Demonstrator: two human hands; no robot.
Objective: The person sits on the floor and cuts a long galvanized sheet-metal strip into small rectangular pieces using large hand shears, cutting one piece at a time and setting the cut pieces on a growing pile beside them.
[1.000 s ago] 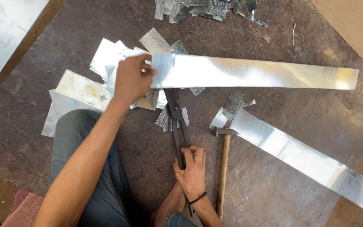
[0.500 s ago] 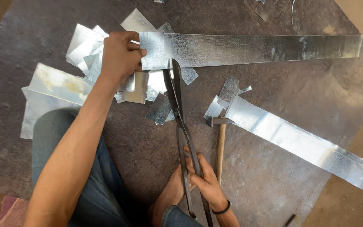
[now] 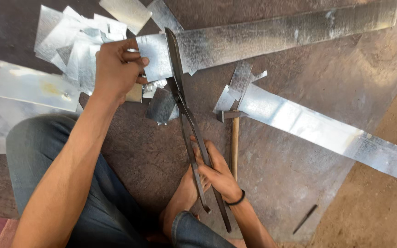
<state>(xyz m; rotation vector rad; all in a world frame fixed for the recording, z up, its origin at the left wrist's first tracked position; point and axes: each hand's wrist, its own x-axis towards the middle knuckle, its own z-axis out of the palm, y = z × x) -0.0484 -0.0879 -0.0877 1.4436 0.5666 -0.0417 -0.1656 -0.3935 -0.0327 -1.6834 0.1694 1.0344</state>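
We pinch the metal strip (image 3: 272, 39) in our left hand (image 3: 116, 69) while our right hand (image 3: 217, 177) grips the shears (image 3: 184, 110); thumb near the blades risks a cut.

Shiny galvanized metal strip (image 3: 272, 39), dark dull steel shears (image 3: 184, 110), wooden-handled hammer (image 3: 233, 138), rough matt floor sheet (image 3: 276, 183).
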